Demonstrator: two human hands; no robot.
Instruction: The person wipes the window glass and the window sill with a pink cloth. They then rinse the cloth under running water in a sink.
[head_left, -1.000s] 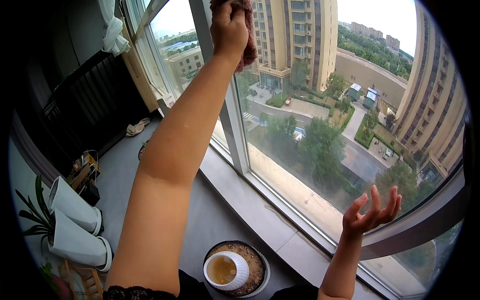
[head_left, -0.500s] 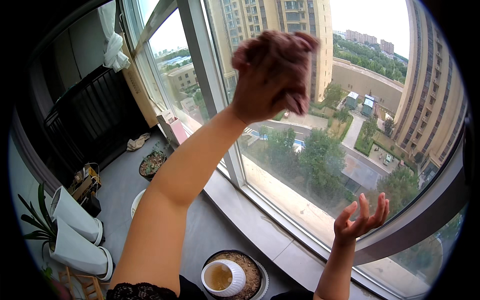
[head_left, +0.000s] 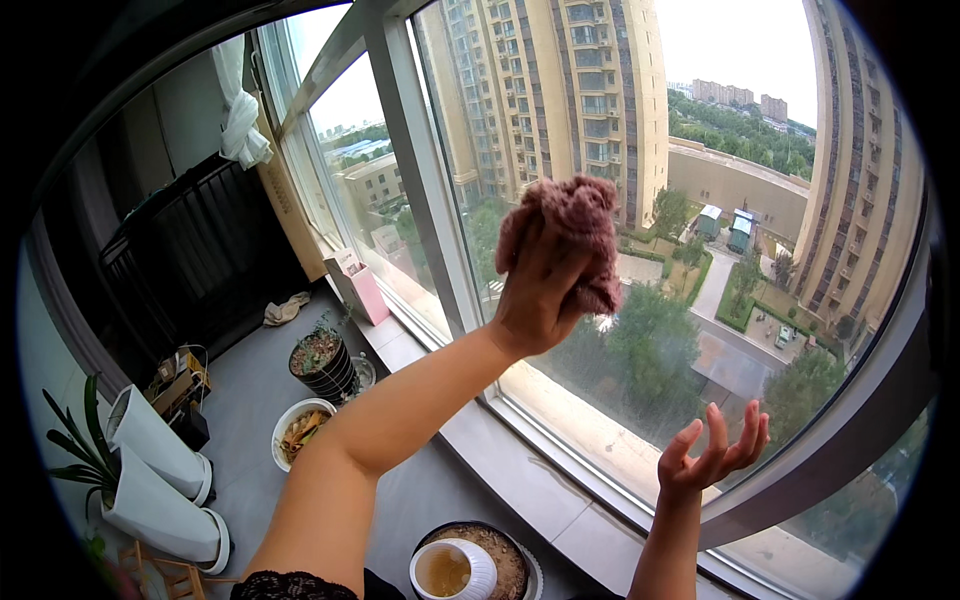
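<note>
Plainly, in the head view, a bunched reddish-brown cloth [head_left: 590, 235] is gripped by the left hand [head_left: 540, 285], whose fingers are bent into its folds. The cloth is held up before the large window pane [head_left: 745, 365], just right of the upright frame post [head_left: 410, 150]. Whether the cloth is pressed to the glass or held slightly off it cannot quite be judged from this angle.

From the left wrist the cloth lies upward and a little to the right, beyond the fingers. No strong long axis is shown by the bunch, though it is stretched slightly more up and down than across. The left hand is plainly the nearer one; the right hand [head_left: 712, 450] is raised lower down and to the right, well apart from the cloth. Its fingers are spread and loosely curled upward, and nothing is held.

Below, the window ledge [head_left: 515, 455] is seen running along the pane. Near the lower edge, a white ribbed bowl [head_left: 484, 570] of yellowish liquid [head_left: 442, 573] is set on a soil-filled pot [head_left: 507, 560].
</note>
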